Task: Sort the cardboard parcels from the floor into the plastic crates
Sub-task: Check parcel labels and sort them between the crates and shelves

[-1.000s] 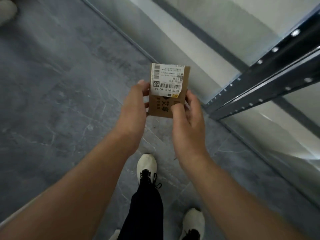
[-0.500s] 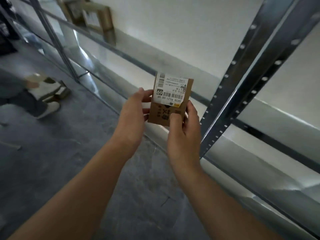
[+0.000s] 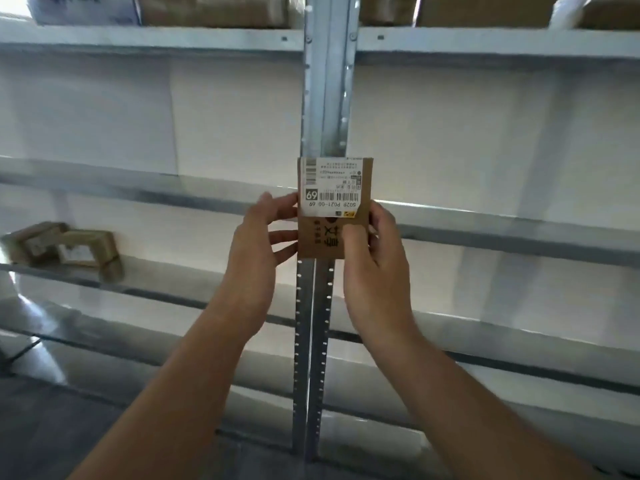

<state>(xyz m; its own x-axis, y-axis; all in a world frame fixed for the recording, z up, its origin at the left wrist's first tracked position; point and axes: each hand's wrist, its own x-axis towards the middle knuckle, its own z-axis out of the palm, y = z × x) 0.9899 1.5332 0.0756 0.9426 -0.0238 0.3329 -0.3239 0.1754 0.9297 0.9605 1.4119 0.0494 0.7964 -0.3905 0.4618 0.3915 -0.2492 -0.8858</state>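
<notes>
I hold a small cardboard parcel (image 3: 320,242) upright between my hands, its white label (image 3: 330,188) facing me, print upside down. My left hand (image 3: 258,258) pinches the parcel's left edge, thumb in front, fingers reaching behind. My right hand (image 3: 375,268) grips the lower right corner, thumb pressed on the front face. Straight behind the parcel rises the metal rack post (image 3: 323,98). Well left of my left hand, small brown packages (image 3: 69,249) lie on a shelf (image 3: 173,275). Above both hands sit blurred brown shapes (image 3: 214,8), perhaps boxes.
</notes>
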